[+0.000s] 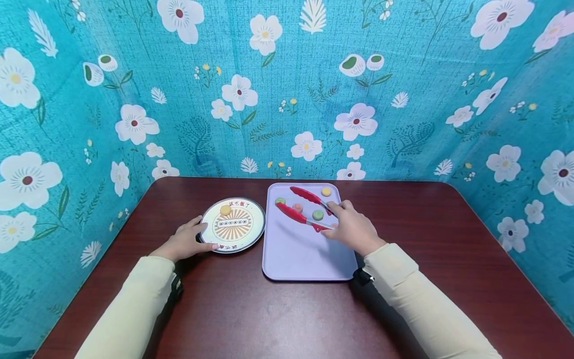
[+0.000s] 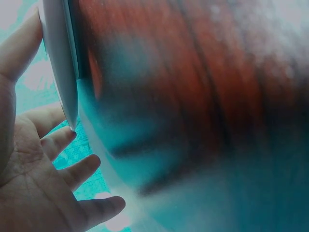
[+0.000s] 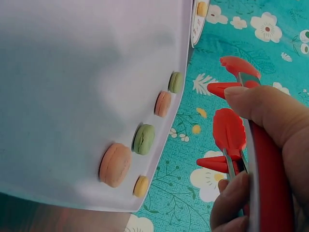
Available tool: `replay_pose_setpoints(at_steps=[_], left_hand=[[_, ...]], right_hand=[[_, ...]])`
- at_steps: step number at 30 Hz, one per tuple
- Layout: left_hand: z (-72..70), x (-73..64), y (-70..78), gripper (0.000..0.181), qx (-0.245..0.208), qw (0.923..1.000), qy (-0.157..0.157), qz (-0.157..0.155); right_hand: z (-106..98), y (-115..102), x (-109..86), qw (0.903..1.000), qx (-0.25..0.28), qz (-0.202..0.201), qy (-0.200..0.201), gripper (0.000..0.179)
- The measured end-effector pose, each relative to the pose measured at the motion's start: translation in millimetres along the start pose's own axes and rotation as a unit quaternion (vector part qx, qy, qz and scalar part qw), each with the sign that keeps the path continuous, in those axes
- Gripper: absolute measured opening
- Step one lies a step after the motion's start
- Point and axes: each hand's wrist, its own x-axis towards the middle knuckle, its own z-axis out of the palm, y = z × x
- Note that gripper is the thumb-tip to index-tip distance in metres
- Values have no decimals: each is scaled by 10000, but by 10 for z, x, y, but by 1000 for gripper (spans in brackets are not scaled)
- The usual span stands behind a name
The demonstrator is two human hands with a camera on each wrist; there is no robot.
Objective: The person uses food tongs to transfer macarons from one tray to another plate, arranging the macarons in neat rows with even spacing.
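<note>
My left hand (image 1: 185, 240) grips the left rim of a round white plate (image 1: 255, 219) with a printed sunburst, thumb on its rim. A yellow macaron (image 1: 225, 210) lies on the plate. In the left wrist view, the plate (image 2: 60, 67) appears edge-on between thumb and fingers. My right hand (image 1: 354, 227) holds red-tipped tongs (image 1: 292, 213) above a pale lilac tray (image 1: 296, 259), their arms spread with nothing between the tips. Several macarons lie on the tray: green (image 3: 144, 139), pink (image 3: 162, 103) and yellow (image 3: 141, 186) ones. The right hand partly hides one in the head view.
A dark reddish-brown table (image 1: 233, 309) carries the plate on the left and the tray beside it. Behind and at both sides hangs a teal flowered cloth (image 1: 278, 119). A dark wrist strap (image 1: 362, 275) shows at the right cuff.
</note>
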Motion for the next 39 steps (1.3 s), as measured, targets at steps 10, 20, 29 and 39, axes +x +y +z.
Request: replay_pose_setpoints(at_steps=[10,20,29,39], left_hand=[[3,5,0,102,22,10000,6,-51],[9,3,-1,101,13,10000,22,-22],[11,16,-13,100,15,10000,20,-22],[-11,-7,18,100,58,10000,-40,-21]], right_hand=[[8,78,-8,10000,37,65,52,85],[-15,148,-13,9998,47,162,60,85],[-59,213,-11,9998,33,218,-36,89],[-73,302,5,9994,71,330,-60,96]])
